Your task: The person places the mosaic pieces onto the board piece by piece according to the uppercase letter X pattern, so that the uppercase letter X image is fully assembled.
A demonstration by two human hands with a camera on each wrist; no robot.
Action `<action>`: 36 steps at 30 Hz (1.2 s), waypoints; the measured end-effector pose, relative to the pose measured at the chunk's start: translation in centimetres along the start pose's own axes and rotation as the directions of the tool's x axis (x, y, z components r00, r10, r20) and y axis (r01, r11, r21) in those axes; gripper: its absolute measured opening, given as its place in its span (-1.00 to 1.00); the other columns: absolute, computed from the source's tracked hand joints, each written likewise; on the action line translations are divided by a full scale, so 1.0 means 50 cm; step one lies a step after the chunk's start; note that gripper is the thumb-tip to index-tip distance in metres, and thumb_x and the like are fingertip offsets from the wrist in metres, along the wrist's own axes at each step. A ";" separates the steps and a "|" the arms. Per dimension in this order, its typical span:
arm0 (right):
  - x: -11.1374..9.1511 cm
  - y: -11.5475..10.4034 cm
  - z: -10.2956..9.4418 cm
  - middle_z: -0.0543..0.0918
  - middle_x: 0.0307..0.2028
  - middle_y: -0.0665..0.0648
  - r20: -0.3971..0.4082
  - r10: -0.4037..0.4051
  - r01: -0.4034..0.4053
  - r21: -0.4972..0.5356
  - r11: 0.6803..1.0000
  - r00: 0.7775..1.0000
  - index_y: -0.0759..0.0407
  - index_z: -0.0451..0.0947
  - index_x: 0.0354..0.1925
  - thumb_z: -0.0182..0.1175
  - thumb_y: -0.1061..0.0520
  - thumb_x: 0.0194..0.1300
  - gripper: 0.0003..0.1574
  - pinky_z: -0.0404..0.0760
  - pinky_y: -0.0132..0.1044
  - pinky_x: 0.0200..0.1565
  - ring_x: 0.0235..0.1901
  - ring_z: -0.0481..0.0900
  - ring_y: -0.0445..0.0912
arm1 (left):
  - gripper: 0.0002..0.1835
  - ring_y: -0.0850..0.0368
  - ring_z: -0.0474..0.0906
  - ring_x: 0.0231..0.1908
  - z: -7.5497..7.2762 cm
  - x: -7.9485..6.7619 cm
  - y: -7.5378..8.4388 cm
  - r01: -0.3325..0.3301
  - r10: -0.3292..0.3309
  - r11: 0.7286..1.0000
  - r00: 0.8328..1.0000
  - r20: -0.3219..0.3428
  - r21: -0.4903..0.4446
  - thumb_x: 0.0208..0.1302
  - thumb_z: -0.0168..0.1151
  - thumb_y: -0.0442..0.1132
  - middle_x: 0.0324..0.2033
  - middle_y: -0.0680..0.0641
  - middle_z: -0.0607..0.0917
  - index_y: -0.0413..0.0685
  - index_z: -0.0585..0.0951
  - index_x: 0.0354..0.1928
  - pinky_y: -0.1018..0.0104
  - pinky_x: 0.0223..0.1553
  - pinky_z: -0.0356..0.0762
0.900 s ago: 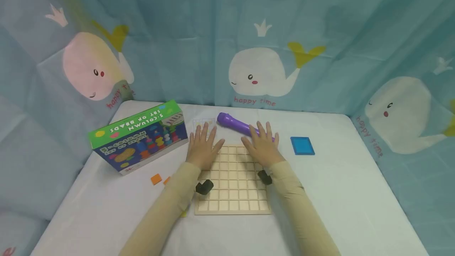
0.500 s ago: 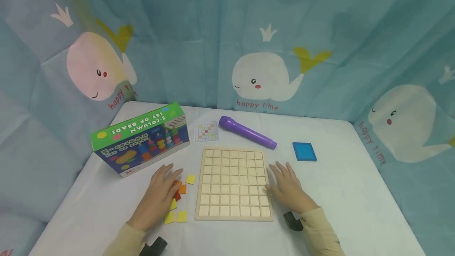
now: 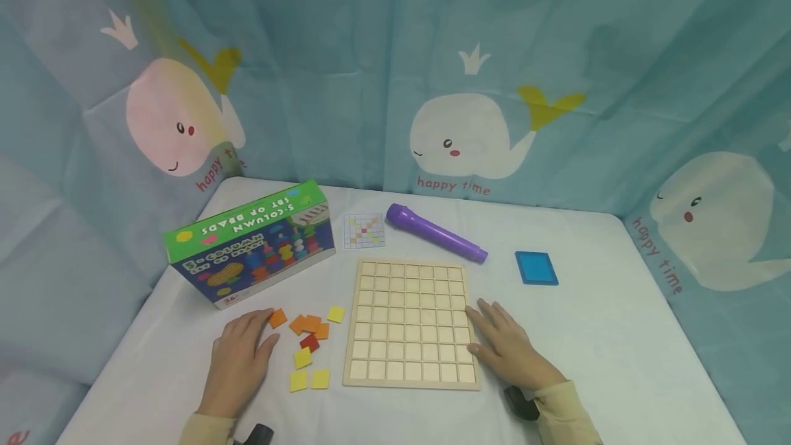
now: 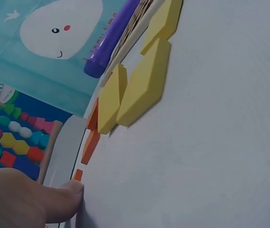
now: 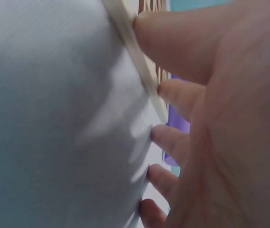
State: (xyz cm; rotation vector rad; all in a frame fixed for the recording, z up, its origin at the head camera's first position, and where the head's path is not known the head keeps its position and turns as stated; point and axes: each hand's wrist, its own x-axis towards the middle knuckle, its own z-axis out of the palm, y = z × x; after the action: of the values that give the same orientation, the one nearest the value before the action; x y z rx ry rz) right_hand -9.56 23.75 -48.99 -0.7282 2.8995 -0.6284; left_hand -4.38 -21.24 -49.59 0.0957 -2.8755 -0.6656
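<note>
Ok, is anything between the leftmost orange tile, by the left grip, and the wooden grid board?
Yes, if slid flat: three other orange tiles lie just right of the leftmost orange tile, then a yellow tile nearer the wooden grid board. Nothing visible stands above them, so a lifted path looks clear.

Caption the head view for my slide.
Left hand beside orange, red and yellow tiles; right hand at the edge of a wooden grid board.

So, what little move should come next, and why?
I'd probably have the left hand pinch the leftmost orange tile: it lies right by that hand, while the right hand is at the edge of the wooden board.
</note>
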 end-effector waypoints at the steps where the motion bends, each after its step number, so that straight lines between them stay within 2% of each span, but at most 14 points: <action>1: 0.000 0.001 0.001 0.17 0.39 0.38 -0.008 -0.007 0.007 -0.006 1.000 1.000 0.15 0.17 0.42 0.14 -0.06 0.35 -0.22 0.16 0.46 0.17 0.35 0.06 0.41 | -0.53 -0.27 0.30 0.16 0.001 0.001 0.000 0.007 -0.007 1.000 1.000 -0.004 0.002 0.26 0.25 -0.25 0.11 -0.28 0.50 -0.20 0.46 0.19 -0.24 -0.02 0.31; 4: -0.001 0.003 0.003 0.17 0.39 0.37 -0.016 -0.012 0.012 -0.016 1.000 1.000 0.14 0.17 0.42 0.14 -0.07 0.35 -0.22 0.17 0.47 0.16 0.35 0.06 0.41 | -0.53 -0.28 0.30 0.15 0.007 0.002 0.001 0.021 -0.021 1.000 1.000 -0.024 -0.006 0.24 0.27 -0.26 0.09 -0.29 0.50 -0.21 0.47 0.18 -0.27 0.03 0.29; 7: -0.004 0.007 0.006 0.14 0.42 0.31 -0.001 0.017 -0.017 -0.014 1.000 1.000 0.05 0.14 0.44 0.12 -0.13 0.36 -0.20 0.16 0.48 0.15 0.38 0.03 0.35 | -0.55 -0.26 0.32 0.12 0.013 0.002 -0.002 0.022 -0.023 0.999 0.998 -0.054 -0.025 0.23 0.28 -0.29 0.05 -0.28 0.51 -0.23 0.50 0.15 -0.25 0.06 0.29; 13: -0.007 0.008 0.009 0.13 0.43 0.26 -0.006 0.040 -0.040 -0.005 0.999 0.999 -0.02 0.14 0.44 0.11 -0.17 0.35 -0.20 0.18 0.48 0.11 0.39 0.02 0.32 | -0.64 -0.20 0.35 0.01 0.021 0.001 -0.005 0.037 -0.040 0.999 0.994 -0.099 -0.039 0.21 0.30 -0.31 -0.03 -0.23 0.50 -0.23 0.57 0.05 -0.15 -0.02 0.31; 21: -0.005 0.016 0.012 0.11 0.44 0.24 -0.011 0.036 -0.036 0.006 0.999 0.999 -0.03 0.13 0.45 0.11 -0.18 0.35 -0.20 0.15 0.45 0.13 0.40 0.00 0.30 | -0.67 -0.20 0.33 0.03 0.022 0.006 -0.001 0.067 -0.070 0.997 0.995 -0.077 -0.035 0.23 0.26 -0.35 -0.01 -0.25 0.46 -0.27 0.53 0.03 -0.11 -0.04 0.29; 26: -0.002 0.018 0.014 0.11 0.43 0.24 -0.021 0.028 -0.027 0.019 0.999 0.999 -0.04 0.13 0.45 0.13 -0.16 0.33 -0.19 0.14 0.46 0.12 0.39 -0.01 0.30 | -0.68 -0.20 0.35 0.03 0.015 0.007 0.001 0.073 -0.078 0.996 0.994 -0.076 -0.055 0.24 0.23 -0.35 -0.02 -0.25 0.48 -0.26 0.51 0.03 -0.10 -0.06 0.21; 31: 0.000 0.020 0.019 0.10 0.44 0.21 -0.018 0.024 -0.024 0.032 0.999 1.000 -0.06 0.13 0.45 0.12 -0.19 0.34 -0.18 0.13 0.44 0.13 0.40 -0.02 0.27 | -0.70 -0.10 0.43 -0.09 0.006 0.024 0.017 0.024 -0.036 0.995 0.992 -0.122 -0.101 0.21 0.28 -0.35 -0.09 -0.18 0.53 -0.23 0.53 -0.02 0.00 -0.14 0.12; 34: -0.001 0.024 0.021 0.11 0.44 0.20 -0.023 0.023 -0.023 0.017 1.000 0.999 -0.07 0.12 0.45 0.11 -0.21 0.34 -0.19 0.15 0.44 0.12 0.40 -0.01 0.27 | -0.71 -0.03 0.43 -0.19 0.009 0.056 0.050 -0.041 0.020 0.986 0.992 -0.128 -0.160 0.22 0.28 -0.36 -0.12 -0.15 0.54 -0.24 0.52 -0.03 0.04 -0.14 0.09; 36: -0.002 0.028 0.021 0.11 0.44 0.20 -0.037 0.024 -0.024 0.008 1.000 0.999 -0.08 0.12 0.45 0.12 -0.20 0.34 -0.19 0.15 0.45 0.12 0.39 0.00 0.27 | -0.71 0.00 0.44 -0.23 0.016 0.085 0.081 -0.083 0.064 0.977 0.993 -0.104 -0.196 0.24 0.25 -0.35 -0.11 -0.14 0.54 -0.24 0.51 -0.01 0.04 -0.10 0.11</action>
State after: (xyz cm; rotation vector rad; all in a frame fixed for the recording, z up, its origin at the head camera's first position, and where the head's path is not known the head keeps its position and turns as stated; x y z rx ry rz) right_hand -9.89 24.52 -50.51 -0.6870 2.9331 -0.6570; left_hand -8.78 -17.71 -47.81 -0.0073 -2.6883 -0.9052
